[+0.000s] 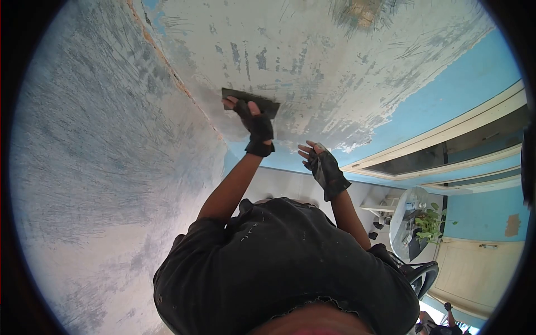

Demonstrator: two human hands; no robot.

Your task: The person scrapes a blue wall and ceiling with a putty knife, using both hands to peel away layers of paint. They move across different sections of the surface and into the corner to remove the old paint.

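My left hand [258, 127], in a black fingerless glove, presses a dark rectangular sheet [268, 106] that looks like sandpaper flat to the wall. Its fingers lie over the sheet's left part, the thumb near the middle. Around the sheet, the wall [312, 67] has patchy white and grey filler with scratches and bits of blue paint. Lower and to the right is my right hand [325, 167], gloved the same way. Nothing is in it; the fingers are stretched out and apart, near the blue lower edge of the scraped patch.
A cracked orange-brown seam [180, 84] runs along the corner to a scratched left wall [100, 145]. At right are cream window frames [446, 134], a round table [399, 229] with a leafy plant [430, 223], a black chair [427, 276] and a cream door [469, 273]. Another person [441, 324] shows at lower right.
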